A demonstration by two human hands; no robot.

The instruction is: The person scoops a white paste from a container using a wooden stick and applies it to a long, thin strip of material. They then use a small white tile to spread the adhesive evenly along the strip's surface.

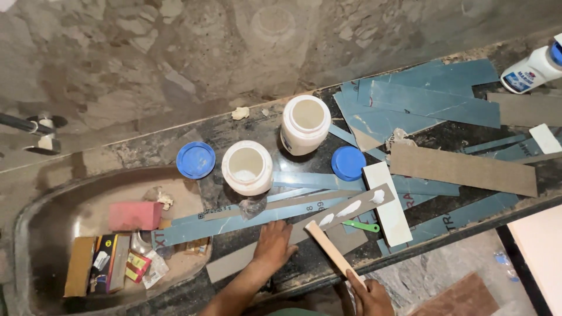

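— From where I stand, the dark stone bench (246, 131) runs across the whole frame, with the steel sink (35, 234) sunk in at lower left, holding a pink block (136, 216) and some small packets.

— And the blue strips?

— A heap of them at upper right (410, 99), more strewn along the middle. The one being worked is the long grey laminate strip (328, 219) lying slantwise in the lower centre. Three white dabs of glue (350, 208) sit on its upper end; the lower stretch looks bare, so I'd judge the spreading is only begun.

— Who holds it down?

— The left hand (274, 241), laid flat on the strip, fingers spread and pressing, not gripping. The right hand (369, 298), at the bottom edge, has its fingers closed round a pale wooden stick (331, 248) whose tip rests on the strip near the lowest dab.

— The pots?

— Two white jars stand open behind, one at centre (247, 167), one higher (305, 124), each with its blue lid off beside it (195, 160) (348, 162). A small green tool (361, 225) lies just right of the stick.
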